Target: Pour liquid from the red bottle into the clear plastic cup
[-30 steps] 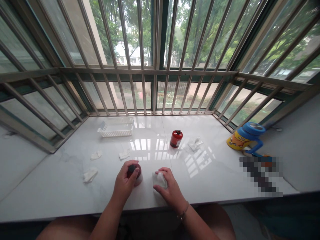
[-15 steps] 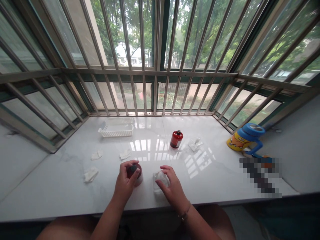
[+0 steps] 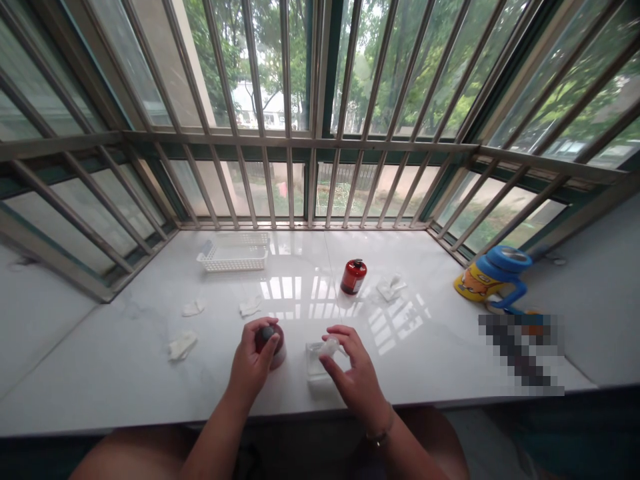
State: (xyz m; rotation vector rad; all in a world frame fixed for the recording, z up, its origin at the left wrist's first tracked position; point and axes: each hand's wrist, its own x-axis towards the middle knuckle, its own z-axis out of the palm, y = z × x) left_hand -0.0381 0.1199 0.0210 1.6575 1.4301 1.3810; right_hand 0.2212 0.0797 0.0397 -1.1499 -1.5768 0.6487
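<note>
My left hand [image 3: 255, 351] is wrapped round a dark red bottle [image 3: 277, 340] with a dark cap [image 3: 268, 333], which stands upright on the counter. My right hand [image 3: 350, 360] pinches a small whitish wad [image 3: 329, 347] between thumb and fingers; whether it is cotton or tissue I cannot tell. Just below the wad is a clear square box [image 3: 315, 371], partly covered by the fingers. Farther back stands a bright red canister [image 3: 355, 277] with a black top, apart from both hands.
Crumpled white wipes lie on the white counter [image 3: 125, 373], one wipe [image 3: 183, 346] at the left, another wipe [image 3: 391, 288] beside the canister. A white perforated basket [image 3: 235, 261] sits at the back left. To the right are a blue-yellow jug [image 3: 493, 277] and a pixelated patch.
My right hand has risen slightly from the clear box, and the whitish wad now shows between its fingertips. The left hand stays round the dark red bottle.
</note>
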